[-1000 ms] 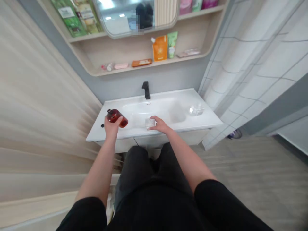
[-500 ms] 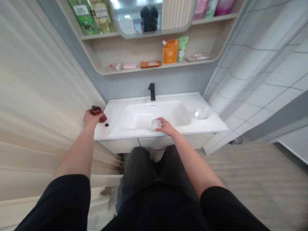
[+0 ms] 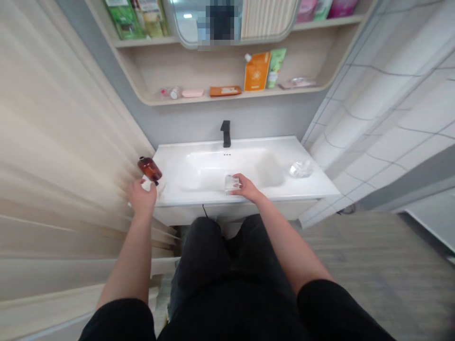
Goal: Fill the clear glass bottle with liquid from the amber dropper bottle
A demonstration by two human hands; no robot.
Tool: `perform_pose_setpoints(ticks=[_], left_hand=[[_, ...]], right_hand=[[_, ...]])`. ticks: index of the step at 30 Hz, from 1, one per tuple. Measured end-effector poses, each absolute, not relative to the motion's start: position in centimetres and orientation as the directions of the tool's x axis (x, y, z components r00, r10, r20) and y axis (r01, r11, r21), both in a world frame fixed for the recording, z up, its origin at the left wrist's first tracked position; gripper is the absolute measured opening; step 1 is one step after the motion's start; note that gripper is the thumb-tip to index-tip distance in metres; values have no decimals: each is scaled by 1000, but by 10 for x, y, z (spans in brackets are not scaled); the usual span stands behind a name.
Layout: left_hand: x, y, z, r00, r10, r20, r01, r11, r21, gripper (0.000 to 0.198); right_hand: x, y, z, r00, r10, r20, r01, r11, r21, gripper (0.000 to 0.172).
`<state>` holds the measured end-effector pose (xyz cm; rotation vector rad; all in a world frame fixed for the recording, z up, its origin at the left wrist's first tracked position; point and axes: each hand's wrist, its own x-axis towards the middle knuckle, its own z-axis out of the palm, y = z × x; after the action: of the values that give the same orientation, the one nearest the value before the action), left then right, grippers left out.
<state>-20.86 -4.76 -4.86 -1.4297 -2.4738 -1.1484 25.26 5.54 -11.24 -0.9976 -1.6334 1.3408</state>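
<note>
At the left end of the counter, my left hand (image 3: 141,198) is closed around a small white piece (image 3: 147,183), whose kind I cannot make out. Just beyond its fingers stands a reddish-brown bottle (image 3: 150,169) with an uncovered dark neck, apart from the hand. A small black cap (image 3: 156,183) lies by the bottle's base, close to the fingertips. My right hand (image 3: 248,187) grips a small clear container (image 3: 232,184) over the front edge of the sink basin (image 3: 202,177). Its fingers wrap around the container's right side.
A black faucet (image 3: 226,134) rises behind the basin. Crumpled clear plastic (image 3: 300,169) lies on the counter's right. Above, a shelf (image 3: 199,98) holds an orange pouch (image 3: 256,72), a green tube (image 3: 275,68) and a brown packet (image 3: 225,91). A pale curtain (image 3: 88,142) hangs on the left.
My left hand has let go of the reddish-brown bottle and moved nearer to me, closing on the small white piece. My right hand keeps the clear container in nearly the same place.
</note>
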Motion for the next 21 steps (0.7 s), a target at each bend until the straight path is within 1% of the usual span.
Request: perform_pose_setpoints(ticks=[2, 3, 5, 7, 9, 10, 12, 13, 15, 16, 18, 21], left_hand=[[-191, -60, -62, -538, 721, 437, 816, 315, 485, 44], [-183, -63, -68, -524, 732, 434, 832, 330, 447, 44], [-174, -65, -75, -507, 770, 386, 842, 346, 414, 41], [-168, -66, -76, -503, 796, 337, 834, 344, 432, 34], [-163, -67, -73, -523, 780, 344, 805, 318, 501, 31], [-158, -69, -69, -534, 764, 362, 784, 287, 550, 31], [-141, -73, -59, -522, 761, 386, 727, 160, 668, 31], [-129, -75, -52, -483, 789, 381, 687, 71, 723, 31], [-100, -75, -37, -341, 873, 349, 573, -101, 813, 32], [-84, -72, -30, -262, 903, 339, 529, -160, 833, 34], [-54, -61, -17, -164, 906, 389, 497, -265, 826, 31], [-20, -37, -3, -82, 887, 454, 515, -352, 781, 20]], right_hand=[[252, 56, -114, -380, 921, 87, 82, 127, -988, 85], [252, 57, -115, -378, 922, 88, 81, 127, -989, 85], [252, 57, -118, -372, 924, 94, 84, 134, -987, 85], [252, 57, -119, -368, 924, 103, 85, 144, -986, 86], [252, 55, -119, -367, 924, 104, 91, 147, -985, 87], [251, 55, -118, -367, 925, 104, 93, 147, -985, 87], [251, 54, -117, -366, 924, 112, 98, 158, -983, 87], [251, 54, -117, -365, 923, 120, 102, 168, -981, 86], [251, 54, -116, -363, 922, 136, 108, 187, -976, 85], [251, 54, -116, -364, 920, 142, 110, 194, -975, 84], [251, 54, -116, -374, 916, 145, 107, 197, -975, 85], [250, 55, -118, -386, 911, 147, 95, 198, -976, 87]])
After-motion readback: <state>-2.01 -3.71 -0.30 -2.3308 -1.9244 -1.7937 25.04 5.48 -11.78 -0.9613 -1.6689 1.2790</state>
